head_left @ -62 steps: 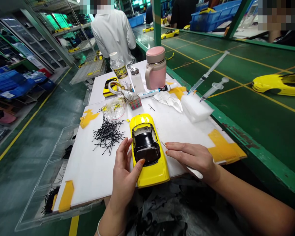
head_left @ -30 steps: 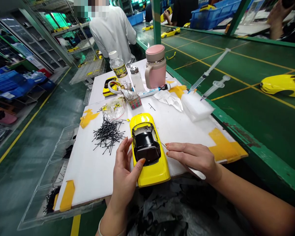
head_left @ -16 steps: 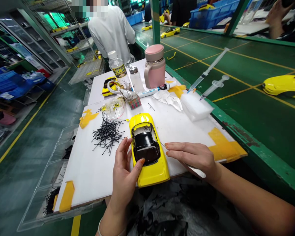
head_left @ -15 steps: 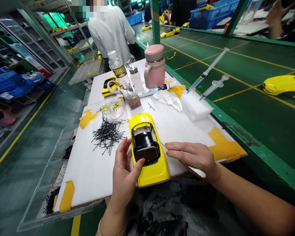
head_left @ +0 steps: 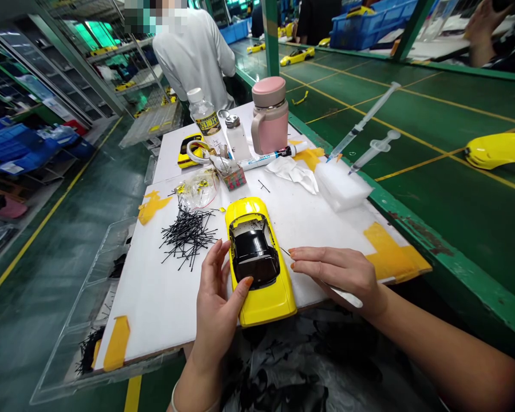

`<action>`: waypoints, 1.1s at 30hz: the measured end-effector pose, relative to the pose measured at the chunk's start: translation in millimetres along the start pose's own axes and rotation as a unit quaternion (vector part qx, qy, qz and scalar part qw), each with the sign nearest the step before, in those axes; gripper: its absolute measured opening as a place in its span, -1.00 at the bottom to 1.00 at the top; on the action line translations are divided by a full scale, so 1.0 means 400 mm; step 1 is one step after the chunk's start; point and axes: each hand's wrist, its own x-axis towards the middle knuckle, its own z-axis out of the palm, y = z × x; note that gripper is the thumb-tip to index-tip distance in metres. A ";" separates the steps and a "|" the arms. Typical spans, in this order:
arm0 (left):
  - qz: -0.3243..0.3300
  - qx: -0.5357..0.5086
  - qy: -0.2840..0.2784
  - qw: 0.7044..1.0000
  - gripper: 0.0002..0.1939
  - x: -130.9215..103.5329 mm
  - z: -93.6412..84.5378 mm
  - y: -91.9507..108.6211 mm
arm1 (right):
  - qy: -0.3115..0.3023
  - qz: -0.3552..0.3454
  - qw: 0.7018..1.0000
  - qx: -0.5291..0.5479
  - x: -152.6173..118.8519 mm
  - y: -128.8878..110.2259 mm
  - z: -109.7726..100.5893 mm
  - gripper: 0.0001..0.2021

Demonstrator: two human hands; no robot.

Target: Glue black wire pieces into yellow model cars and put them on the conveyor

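A yellow toy car body [head_left: 268,306] with a black roof and windows lies on the white board, its near end by the board's front edge. My left hand [head_left: 218,297] is closed on its left side, the thumb resting on the yellow shell near the rear window. Pinched in my right hand [head_left: 343,272] is a pair of metal tweezers [head_left: 347,297]; the thin tip points at the car's right side, and I cannot tell whether it touches. Left of the car is a pile of thin black pins [head_left: 189,234].
Behind the car stand a small patterned box [head_left: 234,179], a plastic bottle [head_left: 206,117], a pump bottle [head_left: 237,139] and a pink mug [head_left: 271,123]. Syringes [head_left: 363,123] stick in a white foam block [head_left: 343,186]. On the green belt at right sits another yellow car [head_left: 500,151].
My right hand and the tweezers have shifted very slightly to the right. The yellow car on the green belt has moved a little right. My left hand and the held car look unchanged.
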 end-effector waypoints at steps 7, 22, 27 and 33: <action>-0.003 0.002 -0.001 1.000 -0.27 0.000 0.000 -0.001 | -0.008 0.013 1.000 0.019 0.006 0.001 -0.005 -0.75; -0.009 0.007 0.001 1.000 -0.26 -0.001 -0.001 0.002 | 0.001 0.037 0.998 0.059 0.016 -0.001 -0.007 -0.69; -0.009 0.007 0.002 1.000 -0.26 -0.001 -0.001 0.001 | -0.004 0.043 0.997 0.067 0.017 0.000 -0.007 -0.68; -0.008 0.009 0.003 1.000 -0.26 0.000 -0.002 -0.001 | 0.003 0.046 0.995 0.084 0.013 0.006 -0.004 -0.68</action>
